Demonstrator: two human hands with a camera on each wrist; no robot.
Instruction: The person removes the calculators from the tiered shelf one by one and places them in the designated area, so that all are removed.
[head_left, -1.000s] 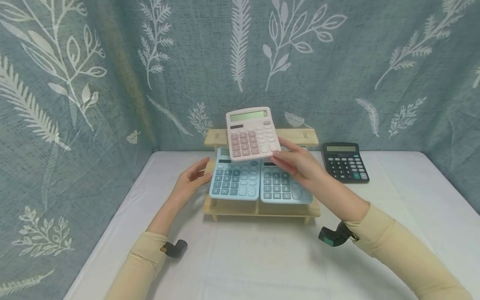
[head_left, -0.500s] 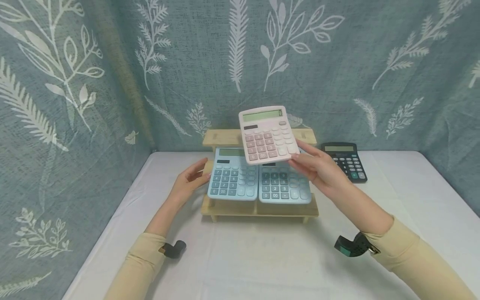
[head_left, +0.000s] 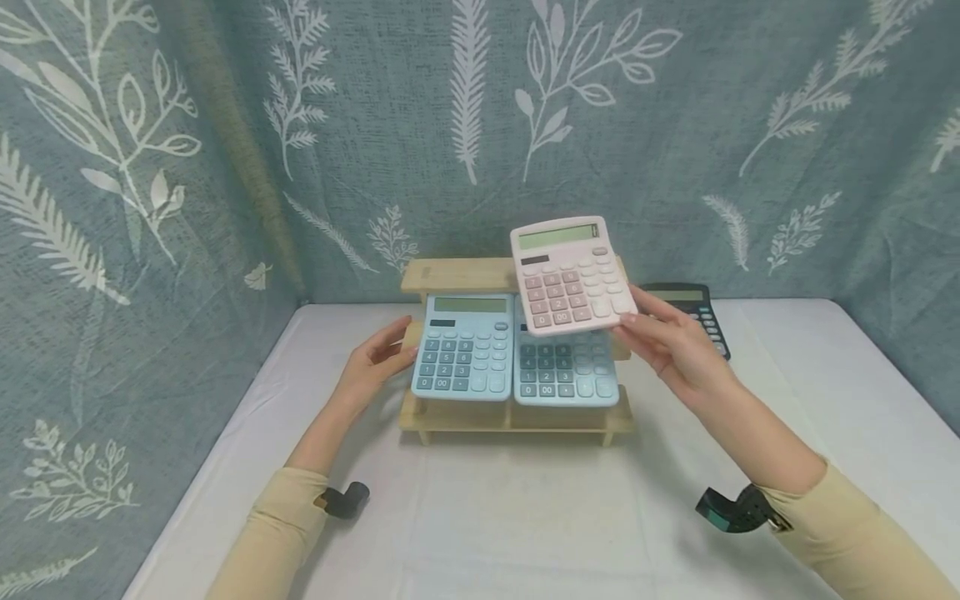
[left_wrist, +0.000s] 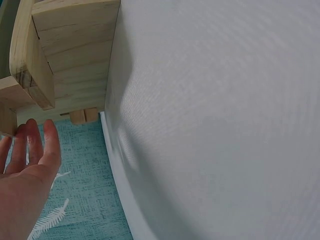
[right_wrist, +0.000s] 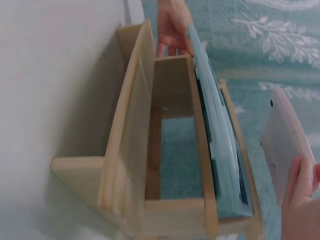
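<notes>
A pink calculator, its display towards me, is held up by my right hand in front of the upper part of a wooden rack. That hand pinches its lower right corner, and the right wrist view shows the fingers against its back. Two blue calculators lean side by side on the rack; the pink one overlaps the top of the right blue calculator. My left hand is at the rack's left end, with extended fingers by the wood in the left wrist view.
Behind the right hand, a black calculator lies partly hidden on the white tablecloth. A blue-green leaf-patterned curtain hangs close behind the rack and along the left side.
My right hand has carried the pink calculator to the right, uncovering the left blue calculator's display and covering more of the black calculator. The left hand has stayed at the rack's end.
</notes>
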